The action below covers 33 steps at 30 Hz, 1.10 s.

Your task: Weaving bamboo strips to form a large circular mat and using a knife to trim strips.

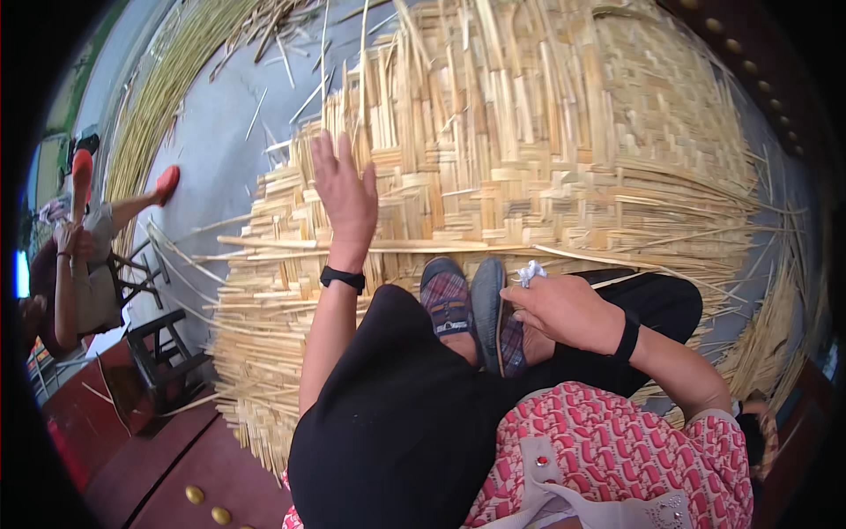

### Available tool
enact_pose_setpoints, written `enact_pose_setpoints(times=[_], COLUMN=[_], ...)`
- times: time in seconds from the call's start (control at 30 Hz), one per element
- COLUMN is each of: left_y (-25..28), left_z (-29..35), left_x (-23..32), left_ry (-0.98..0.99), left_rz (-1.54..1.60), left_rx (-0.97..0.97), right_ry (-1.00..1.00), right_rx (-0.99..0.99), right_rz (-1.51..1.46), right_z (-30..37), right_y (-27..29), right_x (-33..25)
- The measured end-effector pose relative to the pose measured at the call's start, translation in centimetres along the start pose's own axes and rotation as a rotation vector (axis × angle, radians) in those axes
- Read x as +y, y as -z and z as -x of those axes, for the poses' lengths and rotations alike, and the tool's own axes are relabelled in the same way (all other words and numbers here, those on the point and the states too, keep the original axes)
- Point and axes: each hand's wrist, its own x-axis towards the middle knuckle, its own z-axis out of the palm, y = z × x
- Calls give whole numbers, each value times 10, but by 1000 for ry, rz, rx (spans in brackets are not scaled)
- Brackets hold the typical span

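A large woven mat of flat, straw-coloured strips [546,198] spreads under my feet, with loose strip ends sticking out along its left side. My left hand [346,198] is over the mat's left part, fingers stretched out and holding nothing; whether it touches the strips I cannot tell. By my shoes [449,304], my right hand [577,310] has its fingers curled together. A crumpled white bit [531,272], like tissue or a finger wrap, shows at its knuckles. What the curled fingers hold, if anything, is hidden.
On the far left a person [88,256] in orange shoes sits by a dark wooden stool [163,357]. A long bundle of thin stalks [154,115] lies on the grey floor at upper left. More loose strips [775,309] lie at the right. Dark red studded boards [198,476] stand lower left.
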Motion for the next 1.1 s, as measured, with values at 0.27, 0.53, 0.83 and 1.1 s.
enact_pose_setpoints(times=[0.27,0.53,0.83,1.1], left_y=[-48,-39,-38,25], left_z=[52,39,33,150], left_x=[43,58,56,35], left_ry=[-55,-128,-177,-70], left_rz=[-101,-157,-181,773], left_rx=[-403,-459,-523,-415], right_ry=[-509,-634,-462,-4], right_rx=[494,273,208,640], right_rz=[120,301,322,172], right_z=[36,-49,-7,-14], right_y=[46,-20,-12,-63], right_x=[154,173,153,65])
